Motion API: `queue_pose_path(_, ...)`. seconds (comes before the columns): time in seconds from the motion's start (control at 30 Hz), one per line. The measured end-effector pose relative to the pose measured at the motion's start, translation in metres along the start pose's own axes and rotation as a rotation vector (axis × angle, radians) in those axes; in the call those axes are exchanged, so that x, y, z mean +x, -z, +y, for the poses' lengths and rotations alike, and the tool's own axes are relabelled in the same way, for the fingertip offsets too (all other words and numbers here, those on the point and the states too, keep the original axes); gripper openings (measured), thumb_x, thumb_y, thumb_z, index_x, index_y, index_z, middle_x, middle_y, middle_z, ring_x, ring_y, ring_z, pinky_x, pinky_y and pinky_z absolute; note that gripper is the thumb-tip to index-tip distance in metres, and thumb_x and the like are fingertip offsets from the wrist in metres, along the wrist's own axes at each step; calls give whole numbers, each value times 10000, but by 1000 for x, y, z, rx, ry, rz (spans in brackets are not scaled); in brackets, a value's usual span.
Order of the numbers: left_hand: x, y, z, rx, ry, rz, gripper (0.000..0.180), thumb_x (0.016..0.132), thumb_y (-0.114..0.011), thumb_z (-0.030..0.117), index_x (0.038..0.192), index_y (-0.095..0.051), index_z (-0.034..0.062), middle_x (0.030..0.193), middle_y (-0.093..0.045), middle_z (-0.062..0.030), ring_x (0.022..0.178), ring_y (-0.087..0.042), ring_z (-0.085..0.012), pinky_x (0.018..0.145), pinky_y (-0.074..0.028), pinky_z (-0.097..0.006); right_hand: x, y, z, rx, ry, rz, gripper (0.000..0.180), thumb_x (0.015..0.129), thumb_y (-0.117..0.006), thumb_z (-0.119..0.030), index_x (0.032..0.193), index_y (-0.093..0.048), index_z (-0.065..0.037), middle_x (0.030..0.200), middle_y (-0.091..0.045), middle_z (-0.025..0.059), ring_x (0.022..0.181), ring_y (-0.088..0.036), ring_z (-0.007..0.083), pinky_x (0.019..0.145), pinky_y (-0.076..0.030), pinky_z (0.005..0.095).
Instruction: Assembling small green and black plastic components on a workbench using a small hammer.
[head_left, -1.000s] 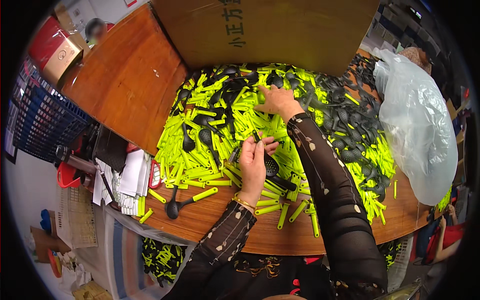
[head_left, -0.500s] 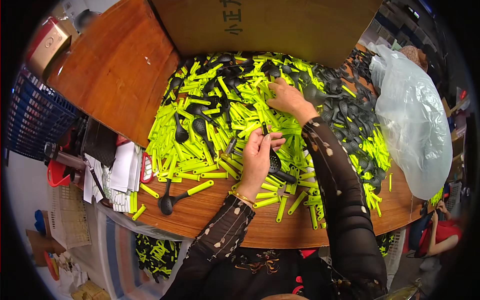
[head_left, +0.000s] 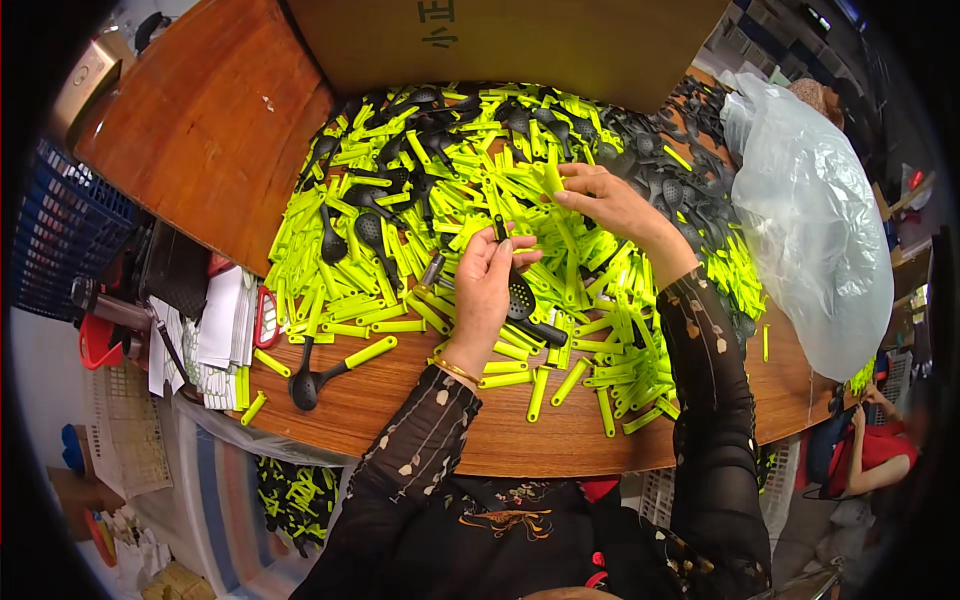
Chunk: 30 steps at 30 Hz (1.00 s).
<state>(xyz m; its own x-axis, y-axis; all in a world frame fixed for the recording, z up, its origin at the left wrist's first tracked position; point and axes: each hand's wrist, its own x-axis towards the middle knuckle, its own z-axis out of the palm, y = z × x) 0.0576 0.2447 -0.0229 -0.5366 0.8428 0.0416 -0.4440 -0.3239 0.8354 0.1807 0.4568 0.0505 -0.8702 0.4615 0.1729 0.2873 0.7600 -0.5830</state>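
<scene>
In my left hand (head_left: 483, 290), closed over the wooden table (head_left: 540, 455), is a small black slotted spoon (head_left: 520, 296). Its stem tip sticks up between thumb and fingers, and its perforated bowl hangs below them. My right hand (head_left: 622, 208) is over the pile, thumb and fingers closed on a lime-green handle (head_left: 553, 179) that stands nearly upright. Beneath both hands spreads a heap of loose lime-green handles (head_left: 350, 275). Black spoon heads (head_left: 370, 233) lie among them. Two black spoons with green handles fitted (head_left: 304, 385) rest at the front left.
A cardboard panel (head_left: 520, 45) and a wooden board (head_left: 210, 130) wall the pile. Black heads (head_left: 690, 190) are heaped at right beside a clear plastic bag (head_left: 810, 230). Papers (head_left: 228, 325) stand at left near a blue crate (head_left: 65, 235). A person in red (head_left: 873, 455) is at far right.
My right hand has drawn back from the pile toward the right with a green handle in its fingers. My left hand keeps hold of the slotted spoon. The whole view has shifted slightly.
</scene>
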Motion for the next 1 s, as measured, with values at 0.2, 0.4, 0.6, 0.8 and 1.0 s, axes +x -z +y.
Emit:
queue_pose_path(0.2,12,-4,-3,-87,130,-52,272,1149,-524,137,1375,-551,-14,1245,-728,-200,1049,-763,-257,915,-637,-353,-9,-16,-12,130,-166,55,359,929,-728,-196,1238,-716,-14,891,-773,80,797,-714,176,768,-578,330)
queue_pose_path(0.4,3,5,-7,-139,171,-75,273,1144,-530,130,1373,-555,-16,1255,-727,-208,1058,-762,-257,910,-639,-351,-11,-25,-2,55,-139,149,271,939,-767,-227,1096,-687,-22,998,-727,75,953,-709,175,822,-566,325)
queue_pose_path(0.6,0,5,-6,-120,180,-132,258,1142,-546,150,1348,-573,-3,1239,-740,-166,981,-750,-185,845,-616,-300,-13,-6,-11,522,-144,90,157,1028,-735,-188,1055,-686,-41,1075,-705,0,1054,-679,144,905,-571,360)
queue_pose_path(0.8,-8,-7,5,168,54,-127,218,1149,-518,108,1332,-586,12,1136,-757,-56,887,-711,-102,774,-558,-256,-17,27,-78,-85,346,-91,187,991,-719,-150,1115,-786,-28,973,-758,147,926,-741,342,837,-589,418)
queue_pose_path(1.0,-16,-18,18,245,48,-180,241,1150,-528,119,1358,-602,23,1151,-756,-45,882,-689,-83,791,-548,-245,-20,32,-97,-183,377,-191,126,940,-750,-139,996,-754,-26,955,-737,133,926,-734,340,820,-586,440)
